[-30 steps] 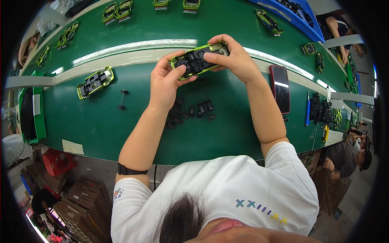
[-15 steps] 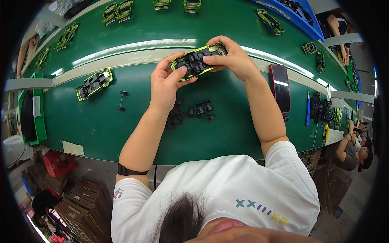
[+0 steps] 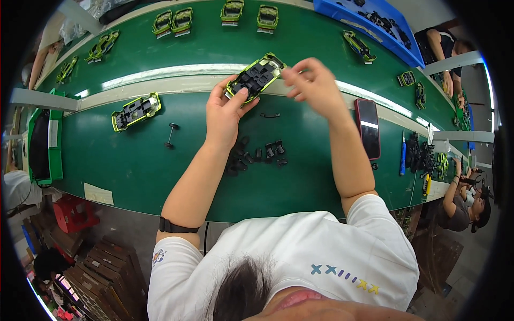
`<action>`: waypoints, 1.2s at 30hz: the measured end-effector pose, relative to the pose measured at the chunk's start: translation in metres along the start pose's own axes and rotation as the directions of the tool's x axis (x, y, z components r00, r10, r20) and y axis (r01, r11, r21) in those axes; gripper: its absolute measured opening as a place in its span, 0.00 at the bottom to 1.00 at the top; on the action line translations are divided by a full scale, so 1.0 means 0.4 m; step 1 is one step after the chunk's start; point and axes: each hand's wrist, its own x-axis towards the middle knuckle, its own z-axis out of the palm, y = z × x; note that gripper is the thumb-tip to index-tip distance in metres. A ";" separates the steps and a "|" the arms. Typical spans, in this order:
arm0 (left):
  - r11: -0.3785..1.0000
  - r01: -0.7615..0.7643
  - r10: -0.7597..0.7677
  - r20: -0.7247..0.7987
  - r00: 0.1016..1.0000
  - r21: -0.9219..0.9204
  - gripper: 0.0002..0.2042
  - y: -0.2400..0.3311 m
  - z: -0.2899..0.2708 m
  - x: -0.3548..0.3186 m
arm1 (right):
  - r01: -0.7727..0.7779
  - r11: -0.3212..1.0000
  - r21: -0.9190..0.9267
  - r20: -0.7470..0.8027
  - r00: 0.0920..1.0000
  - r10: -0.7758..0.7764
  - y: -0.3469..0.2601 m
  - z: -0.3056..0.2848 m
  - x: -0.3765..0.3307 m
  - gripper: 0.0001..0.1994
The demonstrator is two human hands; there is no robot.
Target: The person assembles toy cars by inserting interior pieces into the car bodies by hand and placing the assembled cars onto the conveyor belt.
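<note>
Toy car chassis (image 3: 255, 78), green-black: gripped in my left hand (image 3: 225, 109). My right hand (image 3: 313, 85): open, just right of chassis, above the table (image 3: 134, 166).

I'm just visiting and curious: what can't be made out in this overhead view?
- Right hand: fingertips blurred; whether it pinches a part is unclear.
- Small black plastic parts on the green belt: too small to identify.
- Upturned yellow-green toy car chassis: near end covered by the left hand.
- Blue bin: cut by the top edge.
</note>
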 end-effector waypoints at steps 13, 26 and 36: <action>0.983 -0.109 0.053 0.336 0.940 0.149 0.31 -0.034 0.028 -0.053 | 0.097 0.807 -0.583 0.133 0.991 -0.023 0.007 0.003 0.104 0.29; 0.968 -0.092 0.034 0.241 0.970 0.233 0.14 -0.011 -0.008 -0.016 | -0.325 0.345 -0.881 -0.334 0.942 0.035 0.089 -0.310 0.382 0.38; 0.964 -0.077 0.032 0.177 0.984 0.254 0.09 0.007 -0.014 -0.013 | -0.028 0.532 -0.847 -0.087 0.992 -0.088 -0.001 -0.026 0.489 0.47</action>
